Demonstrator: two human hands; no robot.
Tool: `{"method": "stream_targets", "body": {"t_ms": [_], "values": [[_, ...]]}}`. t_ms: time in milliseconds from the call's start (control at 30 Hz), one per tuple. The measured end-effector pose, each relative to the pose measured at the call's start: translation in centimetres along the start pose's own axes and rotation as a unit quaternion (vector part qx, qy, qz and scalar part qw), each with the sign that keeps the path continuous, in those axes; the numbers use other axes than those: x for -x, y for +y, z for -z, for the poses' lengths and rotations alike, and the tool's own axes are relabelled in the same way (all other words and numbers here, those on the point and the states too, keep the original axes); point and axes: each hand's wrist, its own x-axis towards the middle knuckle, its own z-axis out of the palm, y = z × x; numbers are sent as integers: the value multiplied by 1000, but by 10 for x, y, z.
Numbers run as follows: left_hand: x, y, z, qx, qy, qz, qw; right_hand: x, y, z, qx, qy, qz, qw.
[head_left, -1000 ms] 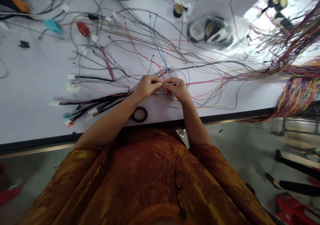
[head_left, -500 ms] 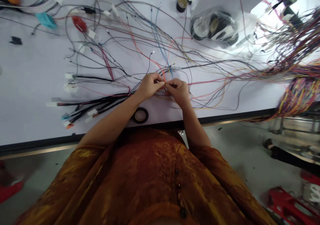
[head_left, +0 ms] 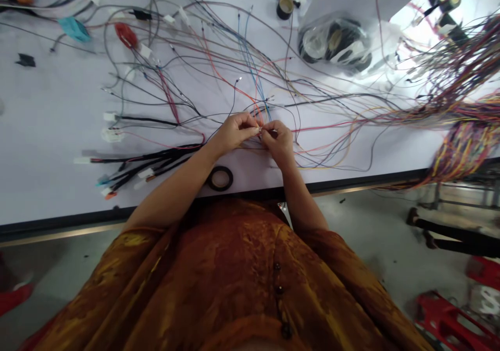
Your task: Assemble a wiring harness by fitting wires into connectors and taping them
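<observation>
My left hand (head_left: 237, 131) and my right hand (head_left: 278, 141) meet fingertip to fingertip just above the table. Both are closed in a pinch on thin orange wires (head_left: 255, 101); the exact wire ends between the fingers are too small to make out. Blue wires (head_left: 250, 62) run down to the same spot from above. To the left, a black-taped wire bundle (head_left: 164, 156) with white, blue and orange connectors passes beneath my left forearm. A roll of black tape (head_left: 229, 179) lies flat beside that forearm, near the table edge.
Loose wires spread across the white table (head_left: 50, 132). Thick multicoloured wire bundles (head_left: 461, 150) lie at the right. A plastic bag (head_left: 336, 41) with tape rolls and another tape roll (head_left: 285, 8) are farther back. A person's legs (head_left: 457, 239) and a red stool (head_left: 441, 314) show below right.
My fingertips have shifted slightly while staying pinched together. The orange wires near them lie a little differently. The person's legs at the right have moved.
</observation>
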Motion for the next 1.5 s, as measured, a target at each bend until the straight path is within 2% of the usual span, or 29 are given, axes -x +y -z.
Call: {"method": "stream_targets", "body": {"t_ms": [167,333,400,600,733,833,900,1000,1167,1367,1500], "values": [[-4,-6,0,-33,0,-35,999,4,-3,0,-8,-21,-1,1000],[-5,-6,-5,-63,39,-39,997,14,-7,-2,-7,-23,-6,1000],[-3,-3,-5,-64,50,-32,996,18,-9,-3,-35,-13,-21,999],[-1,-7,1,4,22,12,1000,21,-14,-5,-88,14,-39,995],[-8,-15,-3,43,58,26,997,12,-13,8,-101,2,-41,994],[-15,-18,-7,84,101,59,990,-2,-7,25,-82,13,-81,993],[-19,-17,-9,117,115,84,983,-10,-2,34,-44,-11,-110,993],[-23,-14,-9,138,96,109,980,-18,1,41,-20,-58,-117,991],[-27,-9,-9,108,37,110,987,-17,-5,44,-81,-115,-116,983],[-32,-4,-14,38,-13,117,992,-28,-15,49,-133,-82,-82,984],[-38,-4,-19,-8,-14,110,994,-35,-22,48,-120,-86,-78,986]]}}
